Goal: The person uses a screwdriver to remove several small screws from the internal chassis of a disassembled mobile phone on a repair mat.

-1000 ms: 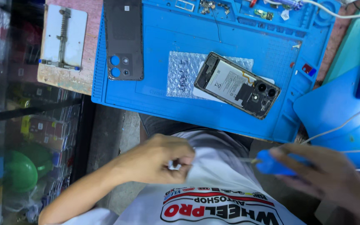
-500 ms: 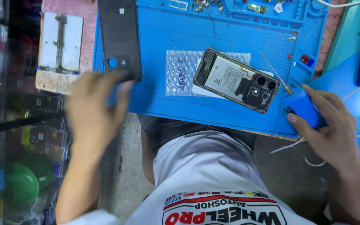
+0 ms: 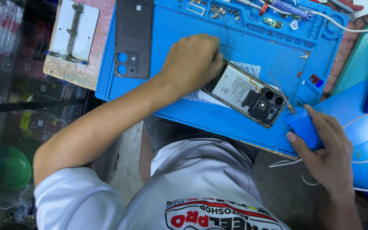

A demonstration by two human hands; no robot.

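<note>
Phone: the opened phone point(image 3: 247, 94) lies slantwise on the blue mat point(image 3: 184, 108), between the two hands, battery and cameras showing.
Right hand: the right hand point(image 3: 326, 149), nearest, at the mat's edge, is closed around a blue tool point(image 3: 304, 127) just beside the phone's camera end.
Left hand: the left hand point(image 3: 192, 61) is curled over the phone's far end, touching it; fingertips hidden.
Back cover: a dark back cover point(image 3: 133, 38) lies farther off on the mat.
Metal jig: the metal jig point(image 3: 73, 32) rests beyond the mat's side.

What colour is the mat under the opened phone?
Bright blue; the mat under the opened phone shows best in the head view.
</note>
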